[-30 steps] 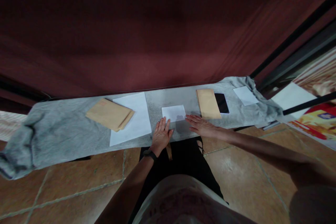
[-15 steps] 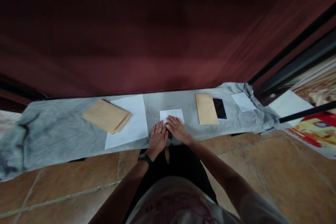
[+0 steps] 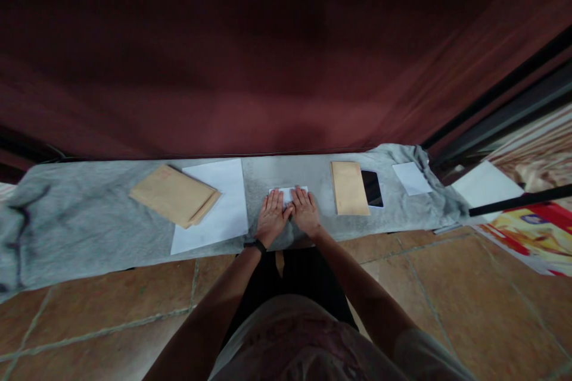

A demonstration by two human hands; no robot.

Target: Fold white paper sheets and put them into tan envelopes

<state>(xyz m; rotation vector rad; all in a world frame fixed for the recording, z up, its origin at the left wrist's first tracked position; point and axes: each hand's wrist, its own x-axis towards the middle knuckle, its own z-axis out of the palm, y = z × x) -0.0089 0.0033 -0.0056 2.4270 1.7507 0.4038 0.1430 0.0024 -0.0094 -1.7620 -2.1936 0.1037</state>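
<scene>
**Counter** draped in grey cloth: matt, felt-like, rumpled at both ends. Small white sheet under the left hand and right hand: smooth matt paper. At 9 o'clock of it, a large white sheet of like paper, partly under a stack of brown envelopes in matt kraft paper. At 3 o'clock, 1 single brown envelope, same finish, then a phone with a glossy black face. Floor: terracotta tile, faint sheen. Backdrop: matt maroon cloth.

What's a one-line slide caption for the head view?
Left hand and right hand flat on a small white paper on a grey cloth, brown envelope stack to the left.
</scene>
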